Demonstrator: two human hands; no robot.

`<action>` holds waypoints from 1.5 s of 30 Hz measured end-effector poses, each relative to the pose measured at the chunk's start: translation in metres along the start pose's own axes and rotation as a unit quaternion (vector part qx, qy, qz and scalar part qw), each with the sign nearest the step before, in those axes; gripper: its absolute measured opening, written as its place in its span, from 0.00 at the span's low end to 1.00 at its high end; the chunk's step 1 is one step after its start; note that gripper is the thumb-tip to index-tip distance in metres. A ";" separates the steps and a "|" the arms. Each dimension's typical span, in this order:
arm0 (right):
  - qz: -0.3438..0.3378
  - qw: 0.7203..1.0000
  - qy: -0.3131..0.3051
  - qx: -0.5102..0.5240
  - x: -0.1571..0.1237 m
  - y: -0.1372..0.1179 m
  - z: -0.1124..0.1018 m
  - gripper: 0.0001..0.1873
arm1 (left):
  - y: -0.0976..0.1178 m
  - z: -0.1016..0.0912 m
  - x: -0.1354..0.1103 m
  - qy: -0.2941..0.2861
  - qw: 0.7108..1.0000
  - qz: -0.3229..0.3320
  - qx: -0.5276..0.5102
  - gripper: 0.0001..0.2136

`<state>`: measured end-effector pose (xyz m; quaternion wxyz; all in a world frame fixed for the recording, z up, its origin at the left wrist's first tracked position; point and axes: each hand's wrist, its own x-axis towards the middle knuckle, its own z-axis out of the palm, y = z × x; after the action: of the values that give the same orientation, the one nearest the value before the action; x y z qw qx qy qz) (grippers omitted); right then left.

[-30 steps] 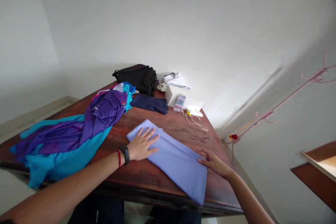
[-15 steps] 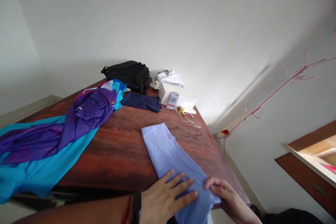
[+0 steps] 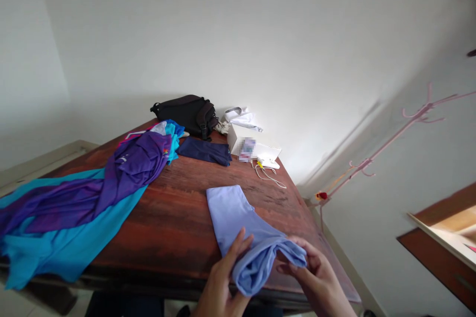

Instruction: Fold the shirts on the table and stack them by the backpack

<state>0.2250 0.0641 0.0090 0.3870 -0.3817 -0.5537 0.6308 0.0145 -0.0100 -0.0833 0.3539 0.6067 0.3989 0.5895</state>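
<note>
A periwinkle-blue folded garment (image 3: 238,213) lies lengthwise on the wooden table, its far end flat. I cannot make out which kind of garment it is. Its near end is lifted and doubled over, so the cloth layers show as a loose loop. At the left of that fold is my left hand (image 3: 223,277), fingers on top and thumb beneath, closed on the cloth. My right hand (image 3: 316,275) pinches the right corner of the fold between thumb and fingers.
On the table's (image 3: 174,223) left lie purple clothing (image 3: 137,163) and turquoise cloth (image 3: 78,252). Farther back are a folded navy garment (image 3: 204,151), a black bag (image 3: 186,114), a white box (image 3: 235,139) and a white cable (image 3: 269,178). A pink coat rack (image 3: 390,138) leans at right.
The garment's near end has come up off the table edge and folded over. My left hand went from lying flat on the cloth to gripping the fold's left side.
</note>
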 end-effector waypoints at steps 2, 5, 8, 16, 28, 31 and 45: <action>-0.018 0.995 0.024 -0.092 -0.001 -0.002 -0.001 0.18 | 0.013 -0.007 0.001 0.002 1.000 -0.013 -0.014 0.31; -0.032 0.976 0.050 -0.209 0.002 -0.009 -0.001 0.20 | 0.023 -0.011 0.002 0.011 0.997 -0.062 -0.036 0.25; -0.082 0.942 0.079 -0.317 0.016 -0.020 0.000 0.21 | 0.026 -0.018 0.011 0.034 0.989 -0.114 -0.087 0.25; -0.123 0.933 0.002 -0.339 0.130 -0.009 0.008 0.20 | 0.004 -0.081 0.092 0.057 0.989 -0.120 0.060 0.27; -0.071 0.883 0.063 -0.461 0.220 0.071 0.008 0.17 | -0.049 -0.132 0.143 -0.054 0.923 -0.127 0.359 0.22; -0.093 0.878 0.054 -0.467 0.222 0.071 0.009 0.20 | -0.053 -0.131 0.145 -0.016 0.927 -0.121 0.355 0.25; -0.115 0.886 0.094 -0.440 0.229 0.077 0.017 0.17 | -0.052 -0.131 0.149 -0.014 0.862 -0.100 0.498 0.22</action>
<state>0.1111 0.2591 -0.0783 0.2994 -0.5040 -0.7752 0.2353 -0.1213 0.1415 -0.0581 0.0676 0.6673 0.6927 0.2653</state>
